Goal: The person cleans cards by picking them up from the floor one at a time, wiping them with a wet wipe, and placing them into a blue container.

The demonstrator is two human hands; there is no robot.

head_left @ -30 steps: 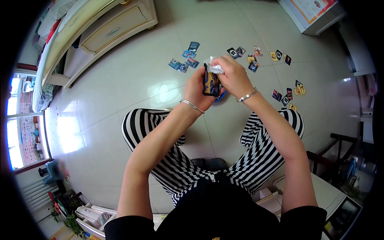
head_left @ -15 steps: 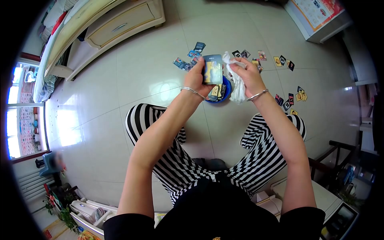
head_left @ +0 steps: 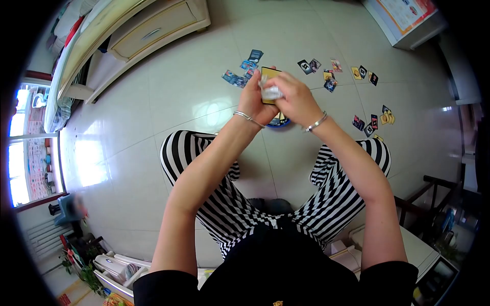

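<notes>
A trading card (head_left: 269, 73) with a yellow face and dark edge is gripped in my left hand (head_left: 250, 104), thumb along its left side. My right hand (head_left: 297, 100) is closed around a bunched white cloth or tissue (head_left: 271, 93) and presses it against the card's face. Both hands hover above a blue bowl (head_left: 281, 125) on the floor, which they mostly cover; a few cards show inside it. Just beyond my left hand lie bluish cards (head_left: 235, 79) on the tiles.
Loose cards (head_left: 309, 66) lie in small groups ahead and to the right, with more cards (head_left: 374, 122) near my right knee. My striped trouser legs (head_left: 342, 168) flank the bowl. A cream drawer unit (head_left: 153, 33) stands at upper left, a white cabinet (head_left: 403, 25) at upper right.
My right hand has moved left onto the card, and the hanging cloth is now bunched up against it. The card now shows a yellow face where a dark, pictured one showed before.
</notes>
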